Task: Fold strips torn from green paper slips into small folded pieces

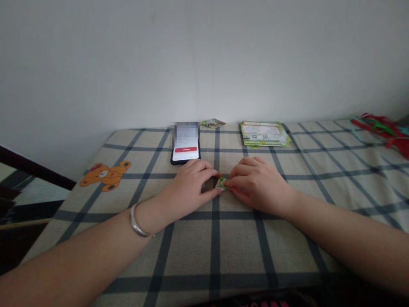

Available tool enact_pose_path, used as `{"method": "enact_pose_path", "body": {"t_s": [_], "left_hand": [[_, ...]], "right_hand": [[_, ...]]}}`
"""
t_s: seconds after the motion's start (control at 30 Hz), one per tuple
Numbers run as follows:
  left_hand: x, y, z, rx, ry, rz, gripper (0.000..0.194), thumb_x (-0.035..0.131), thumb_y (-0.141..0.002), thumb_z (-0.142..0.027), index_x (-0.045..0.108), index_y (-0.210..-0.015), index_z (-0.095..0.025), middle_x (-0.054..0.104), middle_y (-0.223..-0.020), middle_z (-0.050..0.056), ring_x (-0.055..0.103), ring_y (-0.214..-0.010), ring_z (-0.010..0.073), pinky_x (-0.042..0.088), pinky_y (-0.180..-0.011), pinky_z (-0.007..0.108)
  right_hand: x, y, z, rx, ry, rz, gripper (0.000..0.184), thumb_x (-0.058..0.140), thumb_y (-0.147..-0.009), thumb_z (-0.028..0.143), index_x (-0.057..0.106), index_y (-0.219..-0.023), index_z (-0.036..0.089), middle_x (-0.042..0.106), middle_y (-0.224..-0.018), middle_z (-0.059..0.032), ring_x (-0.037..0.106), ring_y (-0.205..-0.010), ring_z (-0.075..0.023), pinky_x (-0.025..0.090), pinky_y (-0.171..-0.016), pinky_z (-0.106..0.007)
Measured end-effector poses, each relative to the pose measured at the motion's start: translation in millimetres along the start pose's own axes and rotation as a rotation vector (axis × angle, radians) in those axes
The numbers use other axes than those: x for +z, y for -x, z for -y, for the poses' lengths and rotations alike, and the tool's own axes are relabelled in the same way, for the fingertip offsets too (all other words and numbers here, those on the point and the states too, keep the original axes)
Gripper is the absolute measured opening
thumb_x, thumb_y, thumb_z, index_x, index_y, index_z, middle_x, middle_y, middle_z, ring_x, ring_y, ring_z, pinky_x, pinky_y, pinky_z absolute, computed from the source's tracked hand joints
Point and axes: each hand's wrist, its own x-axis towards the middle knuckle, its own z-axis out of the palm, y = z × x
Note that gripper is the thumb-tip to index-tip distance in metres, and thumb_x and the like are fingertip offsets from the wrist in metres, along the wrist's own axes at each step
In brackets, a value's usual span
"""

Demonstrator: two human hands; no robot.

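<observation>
Between my two hands is a small piece of folded paper (221, 183), printed in green and white. My left hand (191, 181), with a silver bangle (136, 222) on its wrist, pinches the paper's left side between thumb and fingers. From the right, my right hand (257, 183) grips the opposite edge with curled fingers. Both hands are low over the checked tablecloth (198, 251). Part of the paper is hidden by the fingertips.
Beyond my left hand lies a phone (185, 149) with a lit screen. A folded paper piece (213, 123) and a green printed stack of sheets (265, 133) lie near the wall (223, 59). A bear cutout (105, 175) is at left, tangled red-green material (383, 130) at far right.
</observation>
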Motion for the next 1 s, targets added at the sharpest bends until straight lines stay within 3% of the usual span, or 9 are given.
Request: {"method": "enact_pose_path", "body": {"t_s": [0.17, 0.27, 0.43, 0.57, 1.0], "left_hand": [[-5.4, 0.5, -1.6, 0.222, -0.039, -0.002, 0.01, 0.062, -0.089, -0.025, 0.067, -0.095, -0.019, 0.064, -0.103, 0.002, 0.055, -0.101, 0.0192, 0.046, -0.09, 0.036], [-5.6, 2.4, -1.5, 0.309, -0.12, 0.008, 0.013, 0.055, -0.093, -0.024, 0.068, -0.094, -0.021, 0.068, -0.1, 0.0, 0.055, -0.104, 0.0201, 0.046, -0.092, 0.038], [-6.0, 3.3, -0.1, 0.333, -0.129, 0.018, 0.015, 0.054, -0.093, -0.024, 0.069, -0.095, -0.021, 0.071, -0.096, -0.002, 0.056, -0.103, 0.0204, 0.048, -0.09, 0.037], [-7.9, 2.0, 0.0, 0.361, -0.119, 0.023, 0.012, 0.057, -0.091, -0.02, 0.069, -0.095, -0.02, 0.072, -0.094, -0.004, 0.056, -0.1, 0.02, 0.048, -0.088, 0.035], [-11.1, -1.7, -5.2, 0.366, -0.187, 0.073, 0.011, 0.059, -0.089, -0.02, 0.069, -0.093, -0.017, 0.069, -0.091, 0.002, 0.057, -0.095, 0.0204, 0.05, -0.082, 0.036]], "right_hand": [[2.2, 2.6, -3.2, -0.016, -0.008, -0.016, 0.015, 0.057, -0.088, 0.025, 0.073, -0.086, 0.025, 0.066, -0.083, -0.0014, 0.053, -0.084, -0.0186, 0.033, -0.073, -0.032], [4.4, 3.4, -5.4, -0.021, -0.017, -0.026, 0.015, 0.058, -0.087, 0.024, 0.073, -0.089, 0.025, 0.066, -0.083, -0.0015, 0.053, -0.083, -0.0185, 0.035, -0.073, -0.032], [7.9, 3.0, -7.7, -0.067, -0.085, -0.061, 0.016, 0.057, -0.088, 0.021, 0.073, -0.09, 0.022, 0.068, -0.094, -0.0022, 0.054, -0.087, -0.0178, 0.039, -0.077, -0.031], [8.1, 2.8, -8.4, -0.114, -0.077, -0.086, 0.018, 0.054, -0.091, 0.021, 0.072, -0.089, 0.02, 0.07, -0.092, -0.0032, 0.054, -0.086, -0.0175, 0.041, -0.075, -0.03], [-3.9, 5.3, -7.2, -0.248, 0.066, 0.033, 0.02, 0.048, -0.096, 0.024, 0.067, -0.094, 0.02, 0.07, -0.097, 0.0003, 0.054, -0.093, -0.0193, 0.04, -0.074, -0.033]]}}
